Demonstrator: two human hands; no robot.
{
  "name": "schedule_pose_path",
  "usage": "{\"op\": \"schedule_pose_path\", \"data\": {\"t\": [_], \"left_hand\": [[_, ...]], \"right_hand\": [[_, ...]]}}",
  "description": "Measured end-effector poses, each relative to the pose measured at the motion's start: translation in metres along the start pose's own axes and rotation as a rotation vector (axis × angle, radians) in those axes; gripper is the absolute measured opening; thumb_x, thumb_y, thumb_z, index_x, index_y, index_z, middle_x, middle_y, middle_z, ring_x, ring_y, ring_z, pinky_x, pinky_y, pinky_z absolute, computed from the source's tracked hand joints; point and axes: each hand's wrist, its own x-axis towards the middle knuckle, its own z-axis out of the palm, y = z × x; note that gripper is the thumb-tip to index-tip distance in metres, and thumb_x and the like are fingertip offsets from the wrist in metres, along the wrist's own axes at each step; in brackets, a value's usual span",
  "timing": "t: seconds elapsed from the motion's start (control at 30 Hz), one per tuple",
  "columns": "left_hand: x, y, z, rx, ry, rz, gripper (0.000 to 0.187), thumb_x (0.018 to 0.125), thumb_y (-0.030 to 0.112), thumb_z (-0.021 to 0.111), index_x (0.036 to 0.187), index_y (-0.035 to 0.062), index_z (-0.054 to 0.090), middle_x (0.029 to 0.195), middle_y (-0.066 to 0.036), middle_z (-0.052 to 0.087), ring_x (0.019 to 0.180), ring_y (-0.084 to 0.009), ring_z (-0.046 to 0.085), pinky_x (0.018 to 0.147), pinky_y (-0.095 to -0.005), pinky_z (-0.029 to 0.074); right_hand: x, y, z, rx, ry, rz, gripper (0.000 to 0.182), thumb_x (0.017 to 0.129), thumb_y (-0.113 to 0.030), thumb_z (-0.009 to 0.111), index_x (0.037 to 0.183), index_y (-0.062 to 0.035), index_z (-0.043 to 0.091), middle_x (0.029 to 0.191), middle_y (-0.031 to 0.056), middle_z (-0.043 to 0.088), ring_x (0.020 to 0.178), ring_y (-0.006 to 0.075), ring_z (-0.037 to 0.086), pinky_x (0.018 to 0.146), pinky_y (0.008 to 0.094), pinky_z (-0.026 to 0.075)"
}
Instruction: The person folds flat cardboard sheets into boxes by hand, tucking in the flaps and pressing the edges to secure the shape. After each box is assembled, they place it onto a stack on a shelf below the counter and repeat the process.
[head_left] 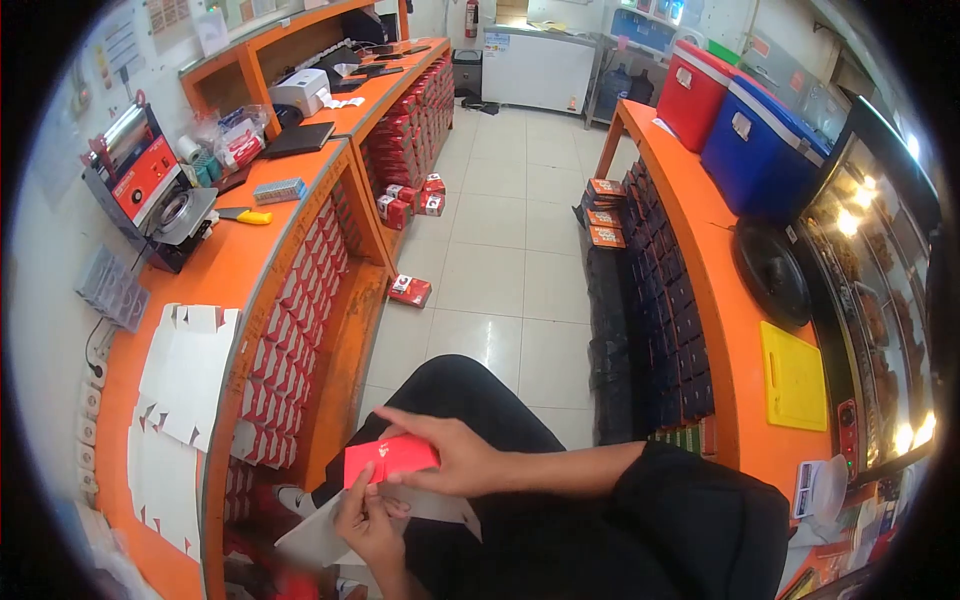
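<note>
Over my lap, both hands are on a red cardboard piece (392,457) with a small white print on its face. My right hand (455,455) reaches in from the right and wraps around its right end, thumb side up. From below, my left hand (372,528) pinches the lower edge with its fingertips at the front face. Under the hands, a pale grey-white sheet (318,530) lies across my lap, partly covered by the hands and forearm. My dark-clothed knee (460,395) is raised just beyond the red piece.
Flat white box blanks (190,370) lie on the left orange counter (245,235), near a sealing machine (150,190) and a yellow-handled knife (245,216). Red boxes fill the shelves below; one red box (409,290) sits on the floor. At right are coolers (757,140), a yellow board (794,376) and a lit display case (880,290).
</note>
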Motion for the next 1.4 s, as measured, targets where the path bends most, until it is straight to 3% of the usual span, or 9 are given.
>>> {"op": "schedule_pose_path", "data": {"t": [0.13, 0.3, 0.53, 0.63, 0.77, 0.9, 1.07, 1.3, 1.4], "left_hand": [[-0.02, -0.009, 0.007, 0.279, -0.263, 0.183, 0.048, 0.092, 0.021, 0.078, 0.131, -0.0039, 0.064, 0.098, -0.018, 0.072, 0.086, -0.0272, 0.072, 0.085, -0.0419, 0.058], [-0.049, 0.005, 0.037, 1.139, -0.767, 0.412, 0.093, 0.079, 0.018, 0.084, 0.157, 0.003, 0.036, 0.15, -0.02, 0.047, 0.139, -0.0374, 0.047, 0.121, -0.0506, 0.034], [-0.05, -0.041, 0.011, 0.864, -0.741, 0.285, 0.047, 0.086, 0.01, 0.074, 0.131, 0.0051, 0.065, 0.131, -0.017, 0.065, 0.125, -0.0399, 0.061, 0.106, -0.0448, 0.05], [-0.039, -0.027, -0.002, 0.615, -0.588, 0.09, 0.023, 0.095, 0.004, 0.062, 0.115, 0.0082, 0.074, 0.113, -0.021, 0.072, 0.111, -0.0383, 0.069, 0.096, -0.0448, 0.055], [-0.031, -0.033, -0.03, 0.401, -0.533, -0.182, 0.021, 0.099, 0.008, 0.063, 0.114, -0.0017, 0.073, 0.12, -0.022, 0.072, 0.115, -0.0368, 0.069, 0.1, -0.0402, 0.053], [-0.026, -0.037, -0.053, 0.341, -0.588, -0.193, 0.022, 0.098, 0.0, 0.064, 0.118, -0.0044, 0.071, 0.102, -0.013, 0.071, 0.089, -0.0154, 0.064, 0.082, -0.0289, 0.051], [-0.026, -0.028, -0.06, 0.151, -0.508, -0.276, 0.015, 0.097, -0.001, 0.066, 0.109, -0.0053, 0.073, 0.102, -0.011, 0.071, 0.091, -0.0155, 0.066, 0.083, -0.0284, 0.053], [-0.021, -0.018, -0.057, 0.167, -0.42, -0.5, 0.046, 0.098, 0.031, 0.077, 0.131, 0.0002, 0.069, 0.118, -0.013, 0.073, 0.106, -0.0207, 0.066, 0.094, -0.0378, 0.052], [-0.019, -0.004, -0.047, 0.111, -0.212, -0.434, 0.028, 0.093, 0.019, 0.082, 0.109, -0.0031, 0.079, 0.093, -0.008, 0.077, 0.085, -0.0156, 0.068, 0.081, -0.0297, 0.054]], "right_hand": [[0.025, 0.05, -0.026, -0.016, 0.074, 0.204, 0.058, 0.094, -0.025, 0.076, 0.143, 0.0002, 0.057, 0.115, 0.0129, 0.075, 0.109, 0.0189, 0.07, 0.099, 0.0351, 0.053], [0.067, 0.11, -0.046, -0.022, -0.135, 0.572, 0.071, 0.094, -0.049, 0.072, 0.14, 0.0045, 0.06, 0.119, 0.0194, 0.073, 0.113, 0.0277, 0.068, 0.098, 0.0352, 0.051], [0.088, 0.113, -0.014, -0.06, -0.473, 0.575, 0.074, 0.099, -0.054, 0.063, 0.142, 0.0056, 0.056, 0.129, 0.0242, 0.068, 0.116, 0.0326, 0.065, 0.103, 0.0383, 0.049], [0.077, 0.109, -0.007, -0.271, -0.468, 0.184, 0.062, 0.103, -0.045, 0.059, 0.146, -0.0012, 0.055, 0.154, 0.0244, 0.047, 0.145, 0.0404, 0.04, 0.119, 0.0458, 0.034], [0.049, 0.071, -0.015, -0.074, -0.634, -0.403, 0.054, 0.091, -0.038, 0.075, 0.133, -0.0065, 0.067, 0.154, 0.0203, 0.047, 0.148, 0.0418, 0.035, 0.123, 0.0541, 0.024], [0.033, 0.061, -0.008, -0.04, -0.708, -0.37, 0.032, 0.084, -0.026, 0.084, 0.11, -0.0088, 0.074, 0.125, 0.0136, 0.066, 0.142, 0.0365, 0.045, 0.122, 0.0539, 0.025], [0.033, 0.062, -0.011, 0.117, -0.657, -0.387, 0.023, 0.079, -0.022, 0.088, 0.089, -0.0066, 0.074, 0.107, 0.0114, 0.062, 0.115, 0.03, 0.055, 0.106, 0.0474, 0.04], [0.021, 0.04, 0.006, -0.255, -0.675, -0.506, 0.014, 0.086, -0.015, 0.08, 0.091, -0.0074, 0.07, 0.105, 0.011, 0.055, 0.119, 0.0321, 0.055, 0.124, 0.0567, 0.026], [0.019, 0.042, 0.009, -0.348, -0.462, -0.576, 0.014, 0.089, -0.016, 0.077, 0.096, -0.0067, 0.069, 0.107, 0.0114, 0.055, 0.116, 0.0328, 0.055, 0.118, 0.0539, 0.034]]}}
